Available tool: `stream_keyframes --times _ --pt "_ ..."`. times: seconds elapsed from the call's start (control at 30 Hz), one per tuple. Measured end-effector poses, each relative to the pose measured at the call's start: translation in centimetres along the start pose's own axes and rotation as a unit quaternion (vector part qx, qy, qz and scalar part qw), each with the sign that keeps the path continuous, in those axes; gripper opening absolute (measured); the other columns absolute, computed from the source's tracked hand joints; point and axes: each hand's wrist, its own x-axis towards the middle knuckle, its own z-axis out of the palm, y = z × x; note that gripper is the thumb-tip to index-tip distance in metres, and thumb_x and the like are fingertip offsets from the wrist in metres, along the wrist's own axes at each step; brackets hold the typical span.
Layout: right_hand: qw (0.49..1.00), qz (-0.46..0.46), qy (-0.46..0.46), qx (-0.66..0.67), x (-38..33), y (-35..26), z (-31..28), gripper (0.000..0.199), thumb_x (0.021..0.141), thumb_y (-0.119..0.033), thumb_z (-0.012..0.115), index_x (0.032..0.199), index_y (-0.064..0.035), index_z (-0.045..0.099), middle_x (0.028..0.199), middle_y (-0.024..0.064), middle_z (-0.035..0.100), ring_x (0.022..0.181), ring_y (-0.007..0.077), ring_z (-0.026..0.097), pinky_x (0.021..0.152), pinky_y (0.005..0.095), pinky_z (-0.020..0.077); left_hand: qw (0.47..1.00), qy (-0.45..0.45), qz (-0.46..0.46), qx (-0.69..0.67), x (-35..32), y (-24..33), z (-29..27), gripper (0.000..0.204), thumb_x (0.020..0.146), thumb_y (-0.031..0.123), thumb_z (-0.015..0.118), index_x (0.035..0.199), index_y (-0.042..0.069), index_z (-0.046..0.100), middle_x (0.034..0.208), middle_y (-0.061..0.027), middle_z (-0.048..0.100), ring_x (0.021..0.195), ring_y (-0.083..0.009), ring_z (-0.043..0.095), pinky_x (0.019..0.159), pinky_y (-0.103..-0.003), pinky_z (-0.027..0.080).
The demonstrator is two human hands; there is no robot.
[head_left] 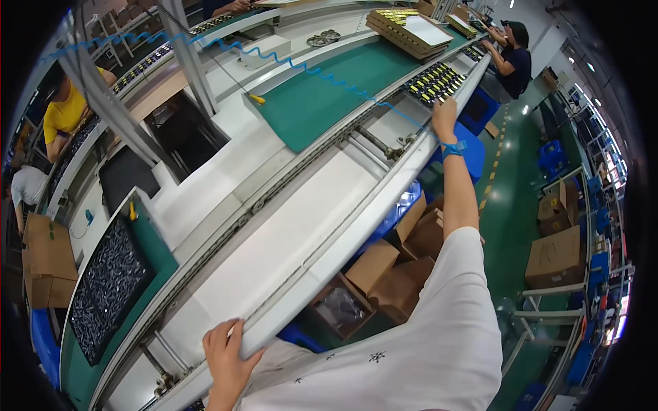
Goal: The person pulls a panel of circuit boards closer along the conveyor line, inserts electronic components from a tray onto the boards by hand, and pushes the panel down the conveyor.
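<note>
My right hand (pixel 445 115) reaches far forward along the conveyor, its fingers closed at the near corner of a black tray with rows of yellow parts (pixel 433 83). The fingertips are partly hidden there. A blue wrist strap (pixel 454 147) circles that wrist. My left hand (pixel 229 356) lies on the white edge rail of the conveyor (pixel 274 312) close to me, fingers spread and holding nothing. Between my hands runs the conveyor's pale bed (pixel 288 233). On the green mat to the left sits a black tray of small dark metallic parts (pixel 110 294).
A blue coiled cord (pixel 301 66) stretches across the line. Stacked cardboard trays (pixel 411 34) stand at the far end, near a co-worker in dark clothes (pixel 514 61). Another co-worker in yellow (pixel 60 116) is at left. Open cardboard boxes (pixel 391 277) lie under the rail.
</note>
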Motion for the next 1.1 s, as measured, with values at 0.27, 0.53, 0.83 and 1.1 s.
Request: stream_keyframes --times 0.27,0.53,0.83,1.1 --pt "0.986 0.124 -0.107 -0.033 7.7 8.5 5.6 0.066 0.091 -0.050 0.058 0.121 0.0089 0.052 0.118 0.0321 0.059 0.112 0.0466 0.056 0.096 0.0500 0.0449 0.998 -0.031 -0.030 0.048 -0.5 -0.1 0.3 0.076 0.047 0.021 0.088 0.114 -0.001 0.061 0.114 -0.0143 0.060 0.108 -0.0330 0.055 0.103 -0.051 0.033" --pt "0.947 0.219 -0.206 -0.114 14.0 17.9 9.5 0.107 0.085 -0.082 0.034 0.141 0.0099 0.036 0.133 0.0330 0.054 0.128 0.0457 0.049 0.105 0.0523 0.0370 0.994 -0.069 -0.040 0.077 -1.0 -1.2 0.2 0.077 0.046 0.026 0.088 0.113 -0.002 0.061 0.112 -0.0146 0.060 0.106 -0.0328 0.055 0.104 -0.053 0.032" --pt "0.943 0.214 -0.227 -0.119 14.4 19.5 11.4 0.119 0.081 -0.087 0.028 0.144 0.0143 0.029 0.134 0.0348 0.052 0.127 0.0475 0.049 0.107 0.0501 0.0350 0.993 -0.066 -0.059 0.081 -1.4 -0.9 0.5 0.077 0.045 0.028 0.086 0.111 -0.003 0.061 0.111 -0.0149 0.060 0.104 -0.0332 0.055 0.105 -0.053 0.032" --pt "0.951 0.107 -0.221 -0.189 12.0 14.0 6.9 0.100 0.088 -0.077 0.031 0.130 0.0121 0.048 0.115 0.0349 0.062 0.112 0.0468 0.059 0.098 0.0484 0.0447 0.995 -0.060 -0.041 0.064 -1.0 -0.9 0.3 0.074 0.046 0.022 0.085 0.112 -0.003 0.061 0.112 -0.0141 0.060 0.106 -0.0334 0.054 0.104 -0.052 0.033"
